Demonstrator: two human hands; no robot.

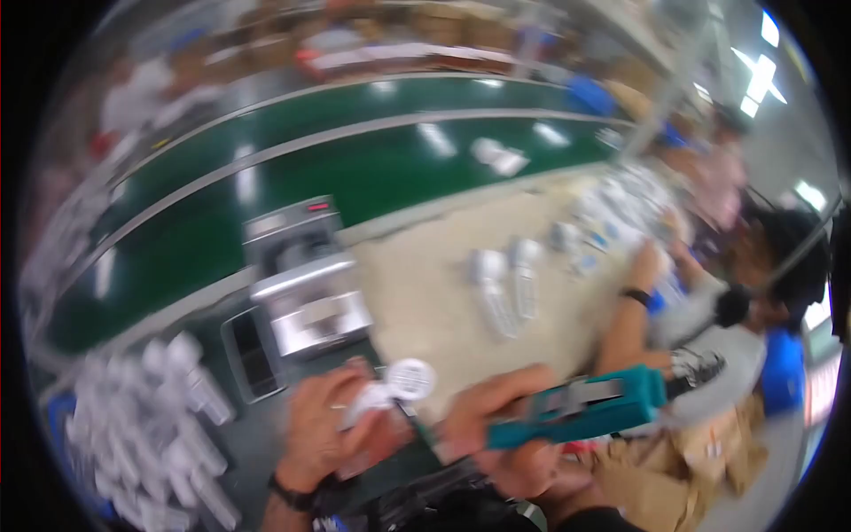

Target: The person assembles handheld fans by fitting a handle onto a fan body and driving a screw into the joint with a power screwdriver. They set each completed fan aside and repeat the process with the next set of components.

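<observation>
My left hand (330, 424), a dark band at its wrist, is closed around a white plastic piece whose round, slotted head (410, 379) sticks out beyond the fingers. My right hand (505, 426) grips a teal powered screwdriver (581, 408), its cord end pointing right and its thin front end toward the piece in my left hand. Motion blur hides whether the tip touches the piece. Close to my left hand, a smartphone (254, 355) lies on the dark green work surface.
White round-headed handled parts (160, 434) are heaped at the left. A metal box with a red display (301, 275) stands ahead. Two similar parts (503, 284) lie on the tan board (425, 266). At right a co-worker's arm (629, 319) reaches over more pieces. Beyond runs a green conveyor (381, 160).
</observation>
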